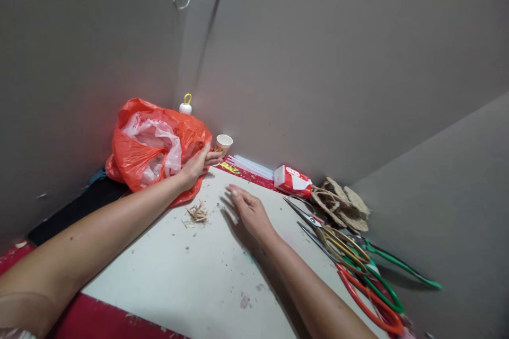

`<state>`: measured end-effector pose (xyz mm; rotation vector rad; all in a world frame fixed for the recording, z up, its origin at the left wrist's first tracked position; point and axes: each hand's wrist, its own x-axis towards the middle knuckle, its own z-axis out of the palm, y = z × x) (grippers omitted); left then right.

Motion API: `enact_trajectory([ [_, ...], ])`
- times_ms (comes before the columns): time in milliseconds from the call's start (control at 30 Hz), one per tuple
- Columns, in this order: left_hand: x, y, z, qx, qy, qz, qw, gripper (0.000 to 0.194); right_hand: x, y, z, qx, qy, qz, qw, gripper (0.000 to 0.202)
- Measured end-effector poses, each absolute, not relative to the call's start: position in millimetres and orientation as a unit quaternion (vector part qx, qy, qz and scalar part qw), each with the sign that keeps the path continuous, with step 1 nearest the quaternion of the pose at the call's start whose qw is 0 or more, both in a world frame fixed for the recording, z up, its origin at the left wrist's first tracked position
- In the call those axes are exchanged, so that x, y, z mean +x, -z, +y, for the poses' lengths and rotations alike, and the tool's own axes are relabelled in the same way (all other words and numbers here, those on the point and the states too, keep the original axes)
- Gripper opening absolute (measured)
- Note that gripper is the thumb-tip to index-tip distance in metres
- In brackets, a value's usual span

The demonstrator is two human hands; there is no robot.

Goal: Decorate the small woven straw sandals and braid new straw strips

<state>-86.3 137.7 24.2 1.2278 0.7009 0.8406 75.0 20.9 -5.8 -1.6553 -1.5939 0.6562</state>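
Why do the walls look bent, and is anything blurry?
Head view: the wide lens bows the walls and stretches the forearms; the right hand looks slightly motion-blurred over the board; the red bag casts a reddish glow on the wall beside it.

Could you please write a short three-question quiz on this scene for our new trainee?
1. True or false: the left hand touches the orange plastic bag.
2. Which lies nearest the right hand? A) paper cup B) pile of scraps C) green-handled scissors
3. Fill in: the red and white box lies beside the ____ at the table's far edge.

Key: 1 true; 2 B; 3 wall.
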Motion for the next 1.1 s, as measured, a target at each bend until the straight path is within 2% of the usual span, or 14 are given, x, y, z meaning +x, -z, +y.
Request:
enact_trajectory([
  [167,-86.5,-29.2,140.6,0.542,-0.385,0.309,0.680,0.057,52.5,30.0,13.7,-0.683,-0.221,-0.627,0.301,0.078],
  [300,-85.2,-37.9,128.9,0.559,-0.387,0.302,0.668,0.055,-0.5,31.4,-1.3,-0.603,-0.250,-0.708,0.269,0.072],
  [400,-87.9,-47.5,122.3,0.565,-0.392,0.293,0.664,0.055,-3.8,28.5,-1.2,-0.564,-0.261,-0.733,0.276,0.066],
  [500,-93.1,-63.8,119.4,0.561,-0.397,0.283,0.670,0.049,30.1,29.5,12.3,-0.614,-0.193,-0.707,0.294,0.063],
  [600,-100.3,-86.1,118.8,0.567,-0.386,0.268,0.676,0.039,58.8,31.1,23.9,-0.678,-0.131,-0.679,0.248,0.064],
  [667,-107.2,-102.5,118.5,0.576,-0.384,0.267,0.671,0.032,57.5,28.1,20.6,-0.664,-0.158,-0.695,0.225,0.061],
  [767,-122.4,-126.9,116.6,0.602,-0.411,0.280,0.625,0.021,31.5,15.0,1.6,-0.546,-0.226,-0.779,0.210,0.050],
  [833,-135.4,-141.2,114.6,0.622,-0.450,0.293,0.570,0.020,14.2,4.8,-9.4,-0.481,-0.232,-0.814,0.229,0.034],
  [933,-155.3,-153.9,112.8,0.645,-0.470,0.322,0.509,0.025,6.6,-2.4,-8.3,-0.498,-0.205,-0.779,0.320,0.011],
  [1033,-169.7,-150.6,114.9,0.682,-0.446,0.349,0.464,0.022,16.6,-0.3,13.0,-0.533,-0.187,-0.722,0.399,0.011],
  [1100,-174.3,-141.1,117.8,0.701,-0.431,0.353,0.445,0.011,24.1,0.7,32.1,-0.536,-0.181,-0.708,0.423,0.016],
])
